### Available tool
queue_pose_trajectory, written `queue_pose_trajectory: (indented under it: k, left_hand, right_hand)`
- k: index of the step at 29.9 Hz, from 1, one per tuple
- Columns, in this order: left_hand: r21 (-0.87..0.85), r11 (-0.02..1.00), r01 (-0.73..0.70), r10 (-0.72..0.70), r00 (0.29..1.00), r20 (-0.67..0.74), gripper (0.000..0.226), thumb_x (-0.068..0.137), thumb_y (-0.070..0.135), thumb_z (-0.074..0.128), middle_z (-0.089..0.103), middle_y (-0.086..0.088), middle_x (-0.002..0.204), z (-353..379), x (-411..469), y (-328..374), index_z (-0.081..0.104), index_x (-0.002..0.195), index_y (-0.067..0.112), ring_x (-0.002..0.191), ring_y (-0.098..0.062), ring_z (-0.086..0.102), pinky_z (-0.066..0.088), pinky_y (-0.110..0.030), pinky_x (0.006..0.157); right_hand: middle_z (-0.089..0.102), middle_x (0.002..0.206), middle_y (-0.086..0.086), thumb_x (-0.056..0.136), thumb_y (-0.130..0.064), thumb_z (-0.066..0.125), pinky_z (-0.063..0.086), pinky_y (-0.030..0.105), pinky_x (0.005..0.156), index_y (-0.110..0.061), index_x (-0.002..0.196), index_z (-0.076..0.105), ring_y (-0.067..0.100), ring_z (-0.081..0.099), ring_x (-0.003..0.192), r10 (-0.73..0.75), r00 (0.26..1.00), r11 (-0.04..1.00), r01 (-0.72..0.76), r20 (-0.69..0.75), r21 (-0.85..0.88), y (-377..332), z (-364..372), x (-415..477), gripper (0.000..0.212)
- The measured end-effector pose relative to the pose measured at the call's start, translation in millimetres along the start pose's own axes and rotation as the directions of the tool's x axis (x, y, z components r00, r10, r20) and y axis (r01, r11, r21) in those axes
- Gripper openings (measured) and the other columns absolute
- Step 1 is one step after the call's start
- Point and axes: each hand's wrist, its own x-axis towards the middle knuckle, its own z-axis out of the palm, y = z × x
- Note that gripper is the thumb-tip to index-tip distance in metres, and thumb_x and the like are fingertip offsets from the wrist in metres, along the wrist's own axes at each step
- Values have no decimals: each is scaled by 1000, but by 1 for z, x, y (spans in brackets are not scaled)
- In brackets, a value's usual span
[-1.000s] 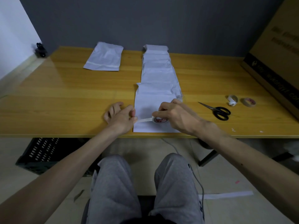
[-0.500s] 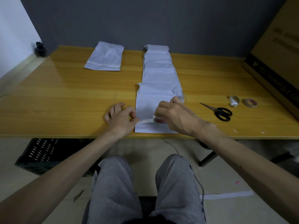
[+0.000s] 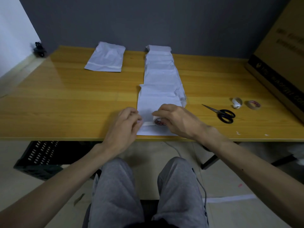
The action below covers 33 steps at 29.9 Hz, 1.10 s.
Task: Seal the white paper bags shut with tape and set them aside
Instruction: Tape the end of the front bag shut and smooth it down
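The white paper bag (image 3: 158,104) I'm sealing lies at the near edge of the table (image 3: 65,104), the nearest of a row running to the far side. My left hand (image 3: 125,127) pinches the free end of the tape strip (image 3: 148,123) at the bag's left edge, and my right hand (image 3: 177,120) curls round the tape roll (image 3: 158,122) on the bag. I judge the taping has just begun. Next I'd draw the roll rightward, press the strip flat, then cut it with the scissors (image 3: 222,114) on the right.
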Motion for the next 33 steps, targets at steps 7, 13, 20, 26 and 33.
queue_pose_trajectory:
  k: [7, 13, 20, 26, 33]
  left_hand:
    - [136, 981, -137, 100, 964, 248, 58, 98, 44, 31, 54, -6, 139, 1, -13, 4, 56, 132, 6, 132, -20, 45, 30, -29, 112]
    - [286, 944, -162, 40, 920, 390, 96, 82, 66, -23, 16, 4, 159, 0, -23, 7, 21, 152, 17, 147, -10, 10, 6, -33, 120]
    - [373, 912, -170, -17, 894, 448, 96, 75, 68, -27, 0, 7, 161, -3, -26, 10, 6, 154, 23, 148, -13, -3, -3, -47, 119]
    - [398, 898, -188, -11, 894, 448, 95, 77, 69, -18, 4, 3, 162, -5, -23, 19, 11, 153, 21, 148, -14, -6, -6, -45, 118]
    - [266, 951, -159, 42, 917, 396, 92, 83, 67, -5, 17, -5, 159, 0, -18, 26, 30, 147, 10, 147, -15, 14, 1, -27, 116]
  right_hand:
    - [60, 101, 5, 91, -7, 54, 51, 47, 64, -12, 103, 64, 29, 59, 90, -4, 1000, 1000, 4, 0, 17, -2, -6, -1, 17]
    - [58, 103, 3, 92, -8, 53, 51, 44, 63, -13, 101, 69, 26, 60, 85, -12, 1000, 999, 11, 17, 45, 3, -8, 0, 18]
    - [61, 103, 4, 80, 12, 59, 53, 39, 64, -10, 105, 72, 23, 62, 85, -38, 999, 999, 38, 3, 31, 8, -4, 3, 36]
    - [63, 103, 7, 84, 7, 61, 54, 36, 71, -9, 105, 73, 24, 64, 87, -35, 999, 997, 36, -15, 68, 8, -6, 1, 29]
    - [61, 117, 6, 87, 4, 57, 52, 41, 70, -17, 133, 55, 29, 63, 94, 23, 999, 999, -22, -25, 42, 9, 1, -6, 50]
